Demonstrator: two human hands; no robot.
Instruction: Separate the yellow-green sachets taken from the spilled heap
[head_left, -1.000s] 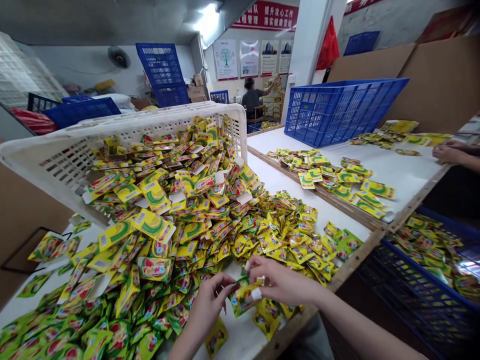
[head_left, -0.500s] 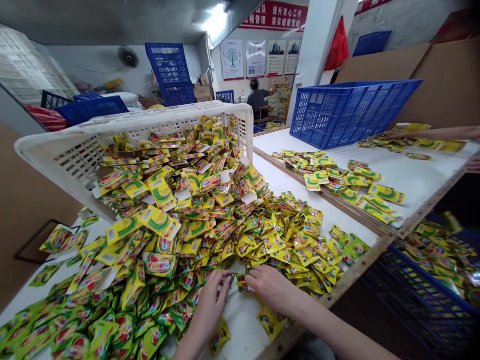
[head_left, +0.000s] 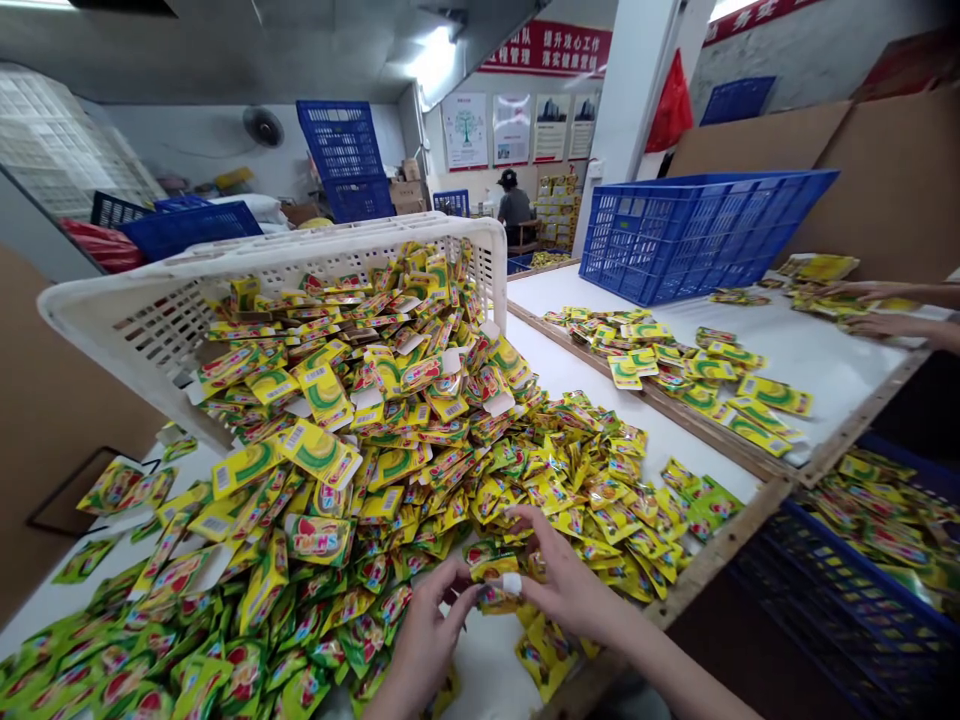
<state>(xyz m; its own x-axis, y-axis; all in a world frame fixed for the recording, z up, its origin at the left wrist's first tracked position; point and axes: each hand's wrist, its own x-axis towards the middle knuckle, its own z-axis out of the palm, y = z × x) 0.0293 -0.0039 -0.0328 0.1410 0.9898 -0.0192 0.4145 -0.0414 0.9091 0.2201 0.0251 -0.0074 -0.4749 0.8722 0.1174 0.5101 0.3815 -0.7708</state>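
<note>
Low in the view, my left hand and my right hand meet over the white tabletop. Between their fingertips is a small yellow printed box, mostly covered by the fingers. Both hands pinch it, the left by its left end. My right index finger is raised and bent above it. A white patch shows at the right thumb; whether flap or finger wrap I cannot tell. Beyond lie heaped yellow boxes, yellow sachets and, at left, green sachets.
A white crate lies tipped with boxes spilling out. A wooden ledge edges the table. At right stand a blue crate and a lower blue crate holding boxes. A co-worker's hands handle boxes at far right; another person sits behind.
My hands have come together around the small box, and my right hand has opened out from its curled pose over the sachets. The co-worker's second hand has come into view.
</note>
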